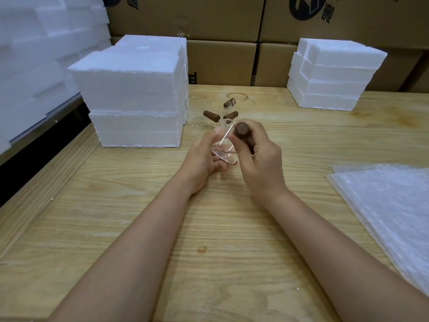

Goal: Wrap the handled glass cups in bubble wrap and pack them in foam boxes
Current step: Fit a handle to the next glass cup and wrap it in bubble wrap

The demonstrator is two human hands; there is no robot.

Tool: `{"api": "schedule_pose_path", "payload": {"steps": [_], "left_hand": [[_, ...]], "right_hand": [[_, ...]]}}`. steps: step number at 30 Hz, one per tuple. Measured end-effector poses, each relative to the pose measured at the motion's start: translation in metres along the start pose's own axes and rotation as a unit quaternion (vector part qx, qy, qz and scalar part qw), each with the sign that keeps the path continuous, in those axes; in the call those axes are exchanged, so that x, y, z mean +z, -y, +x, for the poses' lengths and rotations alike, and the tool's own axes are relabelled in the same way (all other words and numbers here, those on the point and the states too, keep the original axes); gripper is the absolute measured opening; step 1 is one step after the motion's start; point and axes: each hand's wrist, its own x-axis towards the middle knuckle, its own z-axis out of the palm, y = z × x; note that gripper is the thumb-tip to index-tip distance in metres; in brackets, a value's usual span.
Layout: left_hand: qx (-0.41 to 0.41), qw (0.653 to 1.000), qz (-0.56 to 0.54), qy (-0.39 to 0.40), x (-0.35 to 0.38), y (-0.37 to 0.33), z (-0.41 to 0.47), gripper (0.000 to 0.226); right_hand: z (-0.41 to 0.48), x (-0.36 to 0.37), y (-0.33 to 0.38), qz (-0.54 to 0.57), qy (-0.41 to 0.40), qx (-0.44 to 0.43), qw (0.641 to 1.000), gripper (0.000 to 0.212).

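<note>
Two hands meet over the wooden surface point(144, 228) with one glass cup point(224, 147) between them, held off the surface and tilted; the right hand point(257, 156) has its fingers curled round the cup's brown handle point(242, 133), and the left hand point(204, 156) holds the clear body from the other side, thumb up by the rim and fingers under it.

Just beyond the hands stand more cups point(197, 105) on the surface; three brown handles show among them, but the clear walls blur together and the number of cups cannot be told.

Beyond and to the left of the left hand are two foam boxes point(134, 89), one on top of the other, with more foam behind; well beyond and to the right of the right hand is a second foam stack point(332, 75), four layers high.

To the right of the right forearm lies a pile of bubble wrap point(390, 205) sheets, too merged to count; cardboard cartons point(220, 63) line the back.
</note>
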Motion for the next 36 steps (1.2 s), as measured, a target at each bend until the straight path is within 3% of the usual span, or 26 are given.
{"api": "schedule_pose_path", "payload": {"steps": [5,9,13,17,24,28,33,36], "left_hand": [[-0.014,0.999,-0.033,-0.011,0.0,-0.004,-0.002,0.051],[0.0,1.0,-0.016,-0.018,0.003,-0.006,-0.006,0.054],[0.026,0.999,-0.011,-0.026,0.002,-0.006,-0.006,0.036],[0.01,1.0,-0.015,-0.021,0.001,-0.005,-0.004,0.036],[-0.01,0.999,-0.048,-0.013,0.0,-0.005,-0.003,0.034],[-0.011,0.998,-0.065,0.004,-0.001,-0.006,-0.003,0.051],[0.014,0.997,-0.068,0.022,-0.006,-0.001,-0.001,0.031],[0.034,0.997,-0.06,0.019,-0.007,0.0,-0.002,0.051]], "right_hand": [[-0.001,0.0,0.002,0.033,0.032,0.0,0.999,0.022],[-0.001,-0.001,0.006,0.086,0.042,0.042,0.995,0.006],[0.002,0.001,0.01,0.123,0.014,0.069,0.99,0.013],[0.002,0.004,0.013,0.136,-0.015,0.082,0.987,0.016],[-0.002,0.007,0.008,0.14,0.007,0.095,0.986,0.019],[-0.004,0.008,0.008,0.126,0.02,0.068,0.989,0.019],[-0.005,0.006,0.002,0.091,-0.007,0.05,0.995,0.016],[-0.004,0.003,-0.003,0.075,-0.047,0.071,0.994,0.013]]}}
